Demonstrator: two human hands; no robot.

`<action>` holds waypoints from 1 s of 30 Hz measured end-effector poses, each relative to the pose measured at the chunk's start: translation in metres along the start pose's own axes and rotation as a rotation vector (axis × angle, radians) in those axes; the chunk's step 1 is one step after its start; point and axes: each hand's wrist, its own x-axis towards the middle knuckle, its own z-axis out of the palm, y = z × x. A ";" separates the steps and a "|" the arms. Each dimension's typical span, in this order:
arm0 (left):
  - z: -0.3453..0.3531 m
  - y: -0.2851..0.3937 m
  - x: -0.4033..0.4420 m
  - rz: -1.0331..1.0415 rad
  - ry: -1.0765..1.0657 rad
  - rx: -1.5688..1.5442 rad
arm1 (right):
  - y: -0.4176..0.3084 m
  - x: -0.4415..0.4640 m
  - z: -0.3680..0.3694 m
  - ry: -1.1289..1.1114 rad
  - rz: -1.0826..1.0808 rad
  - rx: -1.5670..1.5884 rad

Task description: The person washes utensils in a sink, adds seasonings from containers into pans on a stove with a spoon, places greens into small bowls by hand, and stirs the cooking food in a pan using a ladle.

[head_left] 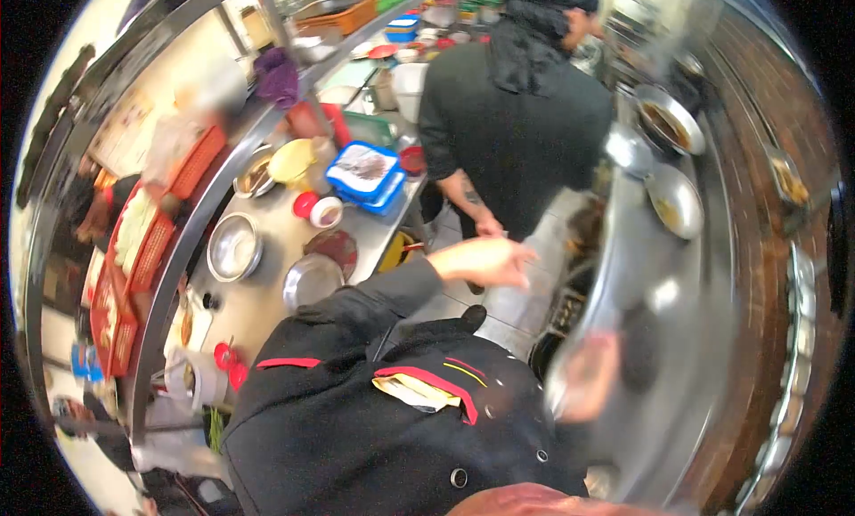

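My left hand [487, 262] reaches out from a black sleeve across the aisle, in front of the co-worker. Its fingers are partly stretched and apart, and no object shows in them. By the edge of the steel cooking counter [637, 267], my right hand [588, 373] is smeared by motion. A pale, shiny blur lies against its inner side, too unclear to name. A dark round blur [643, 342], perhaps a pan, is just beyond that hand. Farther along the counter sit a wok [674, 202] with some yellowish contents and another wok [668, 122] holding brown liquid.
A co-worker in black [525, 133] stands ahead in the aisle. At left, a steel table carries a metal bowl [235, 247], a metal lid [313, 280] and a blue tub [365, 173]. Red baskets [147, 240] stand on the shelf. Small containers [788, 382] line the right wall.
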 end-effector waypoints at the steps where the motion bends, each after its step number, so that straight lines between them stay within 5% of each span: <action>1: -0.029 -0.004 -0.023 -0.045 0.098 -0.046 | 0.000 0.007 0.004 -0.002 -0.024 -0.030; 5: -0.126 -0.014 -0.132 -0.197 0.591 0.075 | -0.047 -0.012 0.050 -0.003 0.045 -0.359; 6: -0.146 -0.012 -0.160 -0.197 0.730 0.155 | -0.033 0.024 0.022 -0.006 -0.103 -0.398; 8: -0.187 0.010 -0.213 -0.282 0.942 0.260 | -0.047 0.033 0.019 -0.136 -0.095 -0.483; 12: -0.244 0.070 -0.314 -0.462 1.257 0.600 | -0.041 0.041 0.044 -0.005 -0.114 -0.577; 15: -0.289 0.085 -0.401 -0.325 1.600 1.098 | -0.013 0.091 0.043 -0.019 -0.235 -0.577; 16: -0.298 0.110 -0.425 -0.285 1.693 1.205 | -0.011 0.077 0.064 0.029 -0.121 -0.427; 18: -0.300 0.156 -0.467 -0.458 1.828 1.295 | -0.004 0.105 0.064 -0.028 -0.280 -0.832; 20: -0.302 0.185 -0.508 -0.716 1.962 1.430 | -0.008 0.078 0.097 -0.018 -0.343 -0.891; 22: -0.296 0.204 -0.542 -0.755 2.126 1.381 | 0.007 0.108 0.101 0.024 -0.247 -0.804; 26: -0.271 0.202 -0.530 -0.352 2.078 1.372 | 0.015 0.119 0.104 -0.166 -0.106 -0.827; 27: -0.265 0.191 -0.528 -0.474 2.005 1.432 | 0.016 0.079 0.132 -0.125 -0.113 -0.754; 28: -0.233 0.198 -0.460 -0.483 1.933 1.133 | 0.012 0.040 0.152 -0.083 -0.123 -0.681; 29: -0.226 0.175 -0.460 -0.377 1.673 1.130 | 0.010 0.059 0.142 -0.213 0.039 -0.613; 30: -0.223 0.118 -0.505 -0.628 1.559 0.896 | 0.017 0.046 0.158 -0.108 -0.088 -0.575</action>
